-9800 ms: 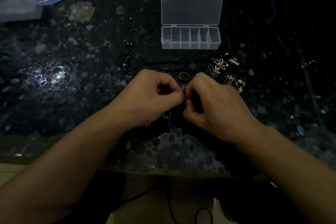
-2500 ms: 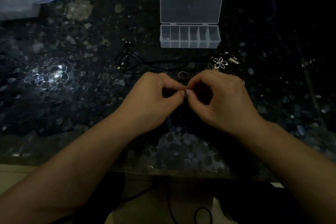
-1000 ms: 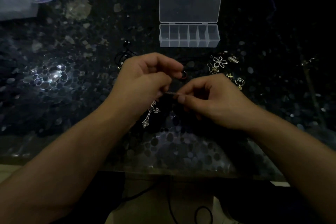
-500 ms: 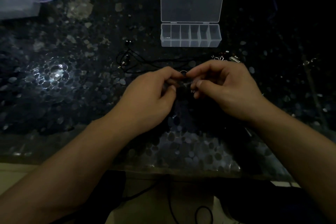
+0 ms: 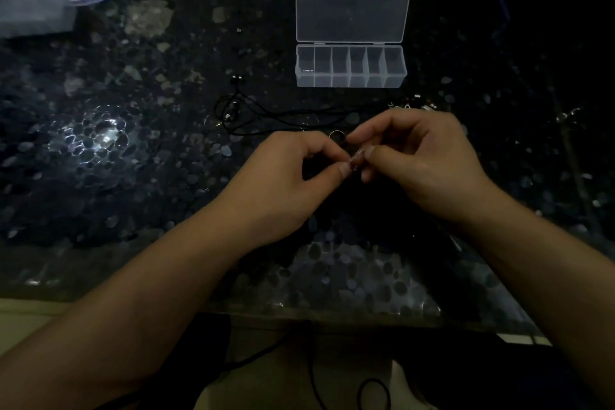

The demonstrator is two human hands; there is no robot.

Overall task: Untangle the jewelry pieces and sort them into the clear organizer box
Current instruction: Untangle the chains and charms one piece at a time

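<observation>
Where the two hands meet above the dark pebble-patterned table (image 5: 139, 176), a small glinting jewelry piece (image 5: 356, 156) is pinched between them; its kind is too small and dim to tell. The left hand (image 5: 283, 183) curls thumb and forefinger onto it, and the right hand (image 5: 422, 156) does likewise. Just beyond lie a ring (image 5: 336, 135) and a tangled black cord (image 5: 253, 116). Farther back, well apart, the clear organizer box (image 5: 351, 68) sits with its lid open, bare tabletop to its left.

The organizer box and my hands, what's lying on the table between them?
In the head view, a black cord necklace stretches across the dark table between the clear organizer box and the hands, with a small ring just beyond the fingertips.
</observation>
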